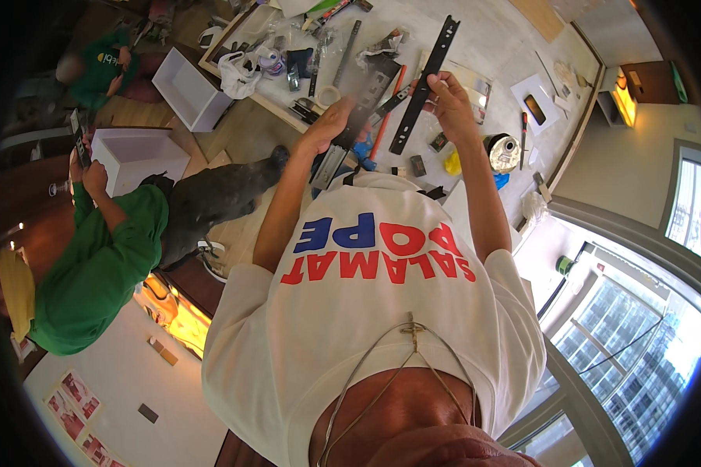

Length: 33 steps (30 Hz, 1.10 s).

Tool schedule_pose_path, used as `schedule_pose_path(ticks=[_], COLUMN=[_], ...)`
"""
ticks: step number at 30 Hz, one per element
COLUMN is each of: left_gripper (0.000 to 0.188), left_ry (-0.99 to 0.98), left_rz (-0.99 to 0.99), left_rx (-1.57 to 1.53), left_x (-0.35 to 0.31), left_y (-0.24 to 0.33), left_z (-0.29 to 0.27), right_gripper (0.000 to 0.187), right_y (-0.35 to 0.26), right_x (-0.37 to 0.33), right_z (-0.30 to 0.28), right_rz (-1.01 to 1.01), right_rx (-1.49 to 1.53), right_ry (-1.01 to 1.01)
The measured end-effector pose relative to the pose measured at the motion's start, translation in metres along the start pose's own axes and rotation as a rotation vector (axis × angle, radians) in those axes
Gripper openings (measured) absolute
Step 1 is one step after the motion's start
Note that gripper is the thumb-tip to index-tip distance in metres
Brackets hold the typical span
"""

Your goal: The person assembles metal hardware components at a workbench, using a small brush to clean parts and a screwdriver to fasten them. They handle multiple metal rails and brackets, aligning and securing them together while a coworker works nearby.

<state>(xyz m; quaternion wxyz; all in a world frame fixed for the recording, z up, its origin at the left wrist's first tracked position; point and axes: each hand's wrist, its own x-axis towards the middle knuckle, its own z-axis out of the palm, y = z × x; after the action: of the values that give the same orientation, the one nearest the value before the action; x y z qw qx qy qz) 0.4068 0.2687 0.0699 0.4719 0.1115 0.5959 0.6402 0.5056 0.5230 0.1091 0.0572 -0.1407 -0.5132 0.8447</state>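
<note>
My right hand (450, 105) pinches a long black slotted rail (419, 97), part of a drawer slide, held up at a slant over the table. In my left hand (331, 126) is a wider dark drawer slide (372, 92) with cut-outs, partly smeared by motion. Its lower end shows a silver section (332, 165) close to my shirt. The two pieces are side by side and appear apart, though a small dark bar (396, 100) shows between them. Behind them a thin red rod (388, 113) lies at a slant.
The worktable (494, 39) bears a plastic bag (237, 75), a tape roll (329, 96), a round metal can (504, 152), a screwdriver (524, 128) and a white plate (534, 109). At left, a co-worker in green (109, 257) holds a rail (79, 136) beside white drawers (187, 93). Another person is farther back.
</note>
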Motion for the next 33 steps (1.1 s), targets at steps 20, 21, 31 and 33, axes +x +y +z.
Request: schedule_pose_path(ticks=[20,21,31,33], left_gripper=[0.066,0.066,0.068,0.068], left_ry=[0.029,0.030,0.037,0.037], left_rz=[-0.032,-0.019,-0.027,-0.033], left_rx=[0.021,0.035,0.134,0.139], left_x=[-0.013,-0.015,-0.022,-0.021], left_y=[0.013,0.015,0.020,0.020], left_z=[0.028,0.029,0.032,0.032], right_gripper=[0.027,0.026,0.026,0.027], right_y=[-0.015,-0.017,-0.022,-0.021], right_x=[0.085,0.092,0.122,0.122], right_z=[-0.008,-0.014,-0.035,-0.035], right_rz=[-0.291,-0.289,-0.306,-0.301], right_rx=[0.145,0.137,0.081,0.071], right_ry=[0.165,0.175,0.126,0.133])
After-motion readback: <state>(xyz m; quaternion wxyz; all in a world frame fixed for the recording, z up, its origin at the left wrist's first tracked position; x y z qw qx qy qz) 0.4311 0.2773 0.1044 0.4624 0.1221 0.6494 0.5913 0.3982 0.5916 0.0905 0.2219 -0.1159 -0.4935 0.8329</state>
